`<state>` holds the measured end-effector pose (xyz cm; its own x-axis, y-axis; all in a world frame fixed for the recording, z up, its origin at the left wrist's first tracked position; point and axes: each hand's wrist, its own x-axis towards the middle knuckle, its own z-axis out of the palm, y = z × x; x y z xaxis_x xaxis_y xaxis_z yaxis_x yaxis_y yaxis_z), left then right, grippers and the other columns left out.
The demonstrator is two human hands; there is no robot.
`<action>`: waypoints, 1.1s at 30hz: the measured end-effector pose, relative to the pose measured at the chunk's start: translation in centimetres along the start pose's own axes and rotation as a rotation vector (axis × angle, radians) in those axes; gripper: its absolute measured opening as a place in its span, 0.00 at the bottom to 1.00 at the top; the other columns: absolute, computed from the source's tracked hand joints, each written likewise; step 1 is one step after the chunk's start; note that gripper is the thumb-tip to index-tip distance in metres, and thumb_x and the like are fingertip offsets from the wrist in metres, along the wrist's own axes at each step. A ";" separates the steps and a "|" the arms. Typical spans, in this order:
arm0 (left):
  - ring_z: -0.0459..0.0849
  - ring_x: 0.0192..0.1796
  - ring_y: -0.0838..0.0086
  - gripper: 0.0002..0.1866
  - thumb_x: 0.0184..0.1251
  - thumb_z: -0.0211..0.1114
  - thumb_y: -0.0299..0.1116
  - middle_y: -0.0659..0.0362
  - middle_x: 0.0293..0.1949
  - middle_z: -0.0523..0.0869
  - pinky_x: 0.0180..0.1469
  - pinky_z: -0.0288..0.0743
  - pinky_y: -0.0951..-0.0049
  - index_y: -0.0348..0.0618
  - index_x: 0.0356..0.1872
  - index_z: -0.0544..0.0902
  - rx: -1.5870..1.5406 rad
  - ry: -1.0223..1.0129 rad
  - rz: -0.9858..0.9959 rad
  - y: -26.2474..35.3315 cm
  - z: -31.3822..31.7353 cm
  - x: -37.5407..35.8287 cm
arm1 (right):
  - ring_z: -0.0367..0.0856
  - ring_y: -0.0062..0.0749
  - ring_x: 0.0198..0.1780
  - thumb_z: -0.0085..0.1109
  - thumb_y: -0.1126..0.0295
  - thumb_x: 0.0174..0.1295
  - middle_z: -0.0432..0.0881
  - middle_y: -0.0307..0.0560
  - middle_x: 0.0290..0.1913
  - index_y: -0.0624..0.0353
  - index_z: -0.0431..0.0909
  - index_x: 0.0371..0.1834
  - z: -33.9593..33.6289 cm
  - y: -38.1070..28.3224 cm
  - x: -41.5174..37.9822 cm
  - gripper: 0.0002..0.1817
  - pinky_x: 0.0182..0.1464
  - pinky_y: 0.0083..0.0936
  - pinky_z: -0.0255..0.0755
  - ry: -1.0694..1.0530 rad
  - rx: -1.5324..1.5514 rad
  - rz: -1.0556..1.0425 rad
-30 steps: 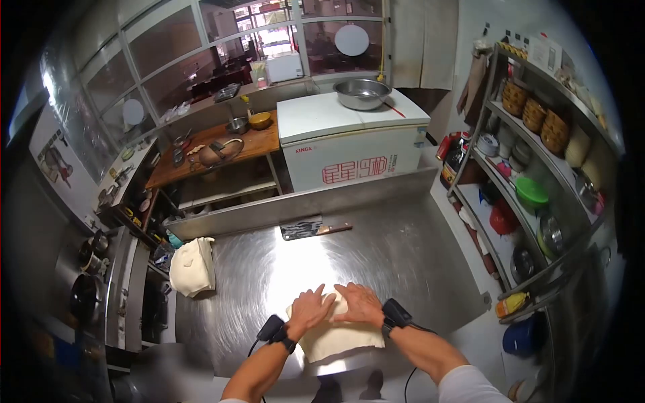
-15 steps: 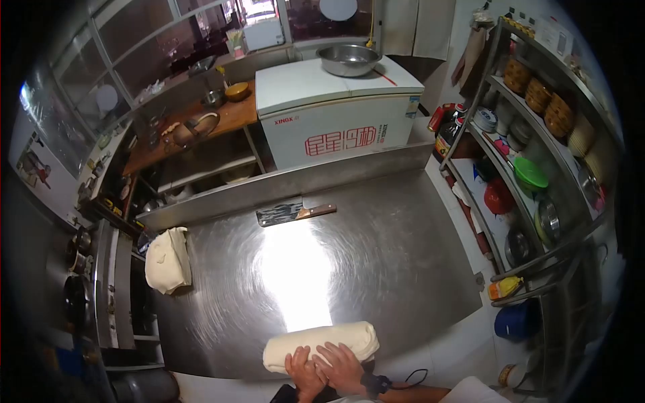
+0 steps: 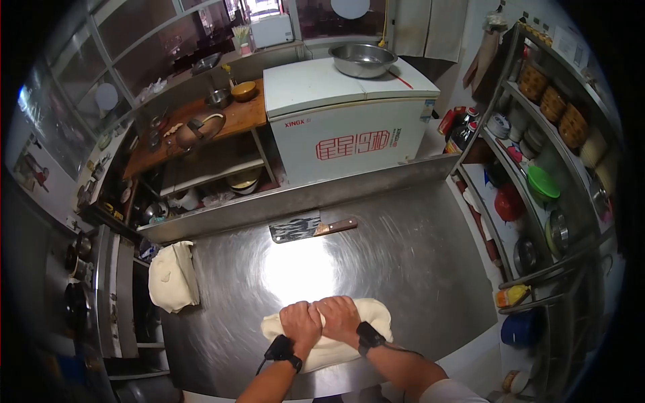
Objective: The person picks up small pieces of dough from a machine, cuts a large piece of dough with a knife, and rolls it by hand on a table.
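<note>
A pale slab of dough (image 3: 373, 318) lies at the front of the steel worktop, spread and dented under my hands. My left hand (image 3: 301, 324) bears down on its left-middle part with the fingers curled over and into it. Close beside it, my right hand (image 3: 340, 318) grips the dough the same way, knuckles bent. The fingertips are partly sunk out of sight. Both wrists wear black straps with small devices. Toward the back of the worktop lies a cleaver (image 3: 293, 230) with a wooden handle. A second, folded block of dough (image 3: 173, 278) sits at the left edge.
The steel worktop (image 3: 430, 269) has a raised back ledge. Behind it stands a white chest freezer (image 3: 349, 134) with a metal basin (image 3: 363, 60) on top. A rack at right holds bowls, a green basin (image 3: 543, 183) and baskets. A wooden table (image 3: 151, 151) stands at back left.
Both hands have moved forward, away from my body, pushing into the dough. The dough has gone from a neat roll to a wider, flattened, creased shape. The view has shifted slightly.
</note>
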<state>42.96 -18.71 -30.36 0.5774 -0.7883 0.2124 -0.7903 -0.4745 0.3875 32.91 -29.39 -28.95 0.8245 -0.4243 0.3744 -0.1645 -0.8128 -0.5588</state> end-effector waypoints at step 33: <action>0.83 0.30 0.55 0.12 0.68 0.58 0.39 0.54 0.23 0.84 0.48 0.72 0.53 0.45 0.28 0.81 0.159 -0.073 -0.037 -0.5 1.9 4.7 | 0.83 0.45 0.48 0.65 0.63 0.58 0.87 0.46 0.41 0.50 0.84 0.42 0.2 1.9 3.1 0.10 0.56 0.41 0.72 -0.206 -0.045 0.225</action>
<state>45.67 -22.91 -31.30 0.5945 -0.7931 0.1324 -0.7949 -0.5549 0.2454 35.23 -32.17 -28.96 0.8563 -0.5094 0.0850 -0.3751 -0.7265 -0.5758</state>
